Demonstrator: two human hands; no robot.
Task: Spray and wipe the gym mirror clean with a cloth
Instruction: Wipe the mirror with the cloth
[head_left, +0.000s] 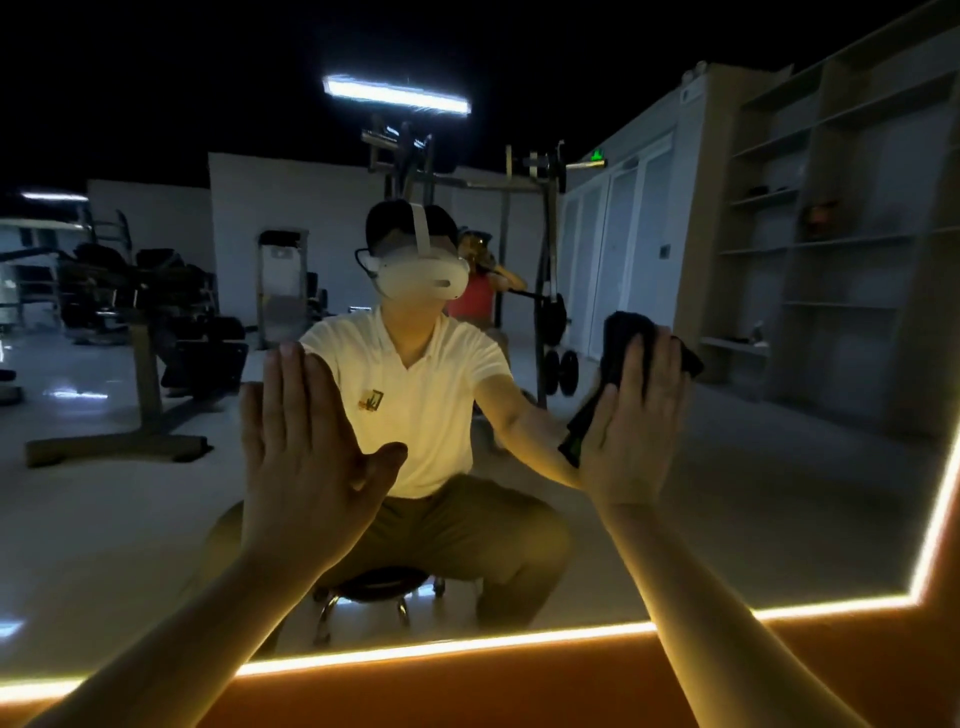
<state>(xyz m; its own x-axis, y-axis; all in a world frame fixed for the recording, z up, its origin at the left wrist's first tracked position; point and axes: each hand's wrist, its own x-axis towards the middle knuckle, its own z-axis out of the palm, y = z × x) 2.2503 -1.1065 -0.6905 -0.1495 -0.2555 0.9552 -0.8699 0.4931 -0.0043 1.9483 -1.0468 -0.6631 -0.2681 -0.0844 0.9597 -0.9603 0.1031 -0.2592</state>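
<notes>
The large gym mirror (753, 467) fills the view in front of me, edged by a glowing light strip. My right hand (636, 415) lies flat with straight fingers and presses a dark cloth (621, 338) against the glass at the right of centre. Parts of the cloth stick out above and to the left of the fingers. My left hand (301, 441) is flat on the mirror left of centre, fingers straight and pointing up, holding nothing. No spray bottle shows anywhere in the head view.
The light strip (467, 647) runs along the mirror's bottom and right edges, over an orange wall (519, 696). Reflected in the glass are a seated person on a small stool, gym machines, another person behind, and shelving at the right.
</notes>
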